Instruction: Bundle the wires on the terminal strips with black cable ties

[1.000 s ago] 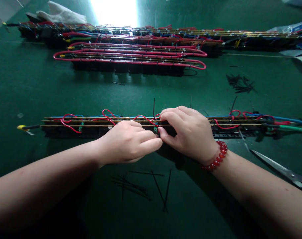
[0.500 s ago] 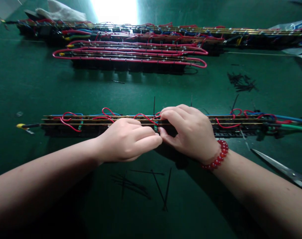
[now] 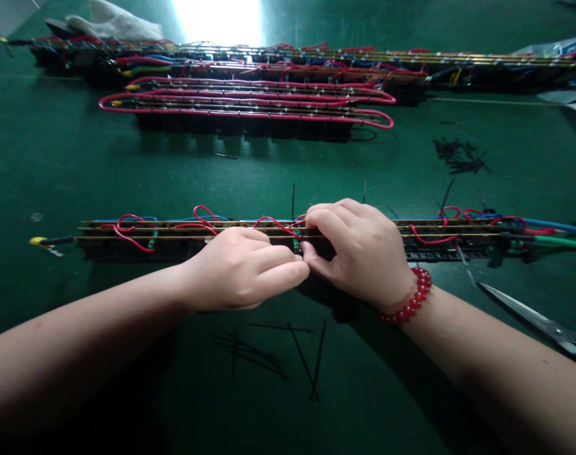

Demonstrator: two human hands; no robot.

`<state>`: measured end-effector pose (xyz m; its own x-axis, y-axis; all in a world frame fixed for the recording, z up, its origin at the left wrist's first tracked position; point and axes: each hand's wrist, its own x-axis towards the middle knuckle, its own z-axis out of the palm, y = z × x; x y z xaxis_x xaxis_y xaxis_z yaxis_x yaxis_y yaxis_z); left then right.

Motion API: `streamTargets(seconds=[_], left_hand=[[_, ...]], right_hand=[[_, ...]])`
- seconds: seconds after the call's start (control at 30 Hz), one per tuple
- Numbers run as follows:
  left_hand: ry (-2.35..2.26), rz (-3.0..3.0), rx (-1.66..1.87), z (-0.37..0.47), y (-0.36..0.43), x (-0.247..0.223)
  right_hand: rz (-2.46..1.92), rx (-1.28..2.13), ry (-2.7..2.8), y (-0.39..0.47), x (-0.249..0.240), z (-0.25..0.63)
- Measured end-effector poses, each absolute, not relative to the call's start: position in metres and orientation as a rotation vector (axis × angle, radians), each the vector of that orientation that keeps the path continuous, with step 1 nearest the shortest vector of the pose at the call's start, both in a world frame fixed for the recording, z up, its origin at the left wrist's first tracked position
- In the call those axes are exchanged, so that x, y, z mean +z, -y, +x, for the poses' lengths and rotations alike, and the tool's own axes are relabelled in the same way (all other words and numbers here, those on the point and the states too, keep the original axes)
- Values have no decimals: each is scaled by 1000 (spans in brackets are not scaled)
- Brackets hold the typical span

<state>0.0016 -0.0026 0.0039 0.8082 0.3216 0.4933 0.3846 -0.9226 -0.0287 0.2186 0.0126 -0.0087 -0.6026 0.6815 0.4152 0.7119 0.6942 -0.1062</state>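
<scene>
A long black strip [image 3: 121,246] with brass rails, red and blue wires and small green parts lies across the table before me. My left hand [image 3: 250,268] rests at its front edge, fingers pressed together in a pinch; what they hold is hidden. My right hand [image 3: 358,246], a red bead bracelet [image 3: 413,300] at its wrist, curls over the strip, thumb in front and fingers behind. Both hands' fingertips nearly meet by a small green part [image 3: 296,240]. Just behind them a black cable tie [image 3: 293,201] sticks up from the strip.
Loose cable ties [image 3: 250,354] lie in front of the hands, and a pile of short black offcuts [image 3: 461,156] at the back right. Scissors [image 3: 529,316] lie beside my right forearm. More wired strips [image 3: 250,114] and a white cloth [image 3: 114,22] are at the back.
Both hands keep almost the same place and grip. The whole view shifts by a few pixels only.
</scene>
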Motion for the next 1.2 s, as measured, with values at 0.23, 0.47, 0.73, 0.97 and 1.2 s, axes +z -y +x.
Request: streamTargets(seconds=[0.23,0.47,0.73,0.97,1.2], left_hand=[[582,-2840,-718,2,4,1],[618,-2845,-762,4,4,1],[1250,-2544,-699,6,7,1],[1461,-2512,-532,8,6,-5],[1444,-2618,-554,6,6,-2]], right_hand=[[-1054,-114,2486,-15,-9,219],[-1075,-108,2483,-15,-9,219],[-1166,-160,2438,-13,-5,222],[-1225,-176,2363,-15,-8,224],[-1091,-47,2309,-15,-7,228]])
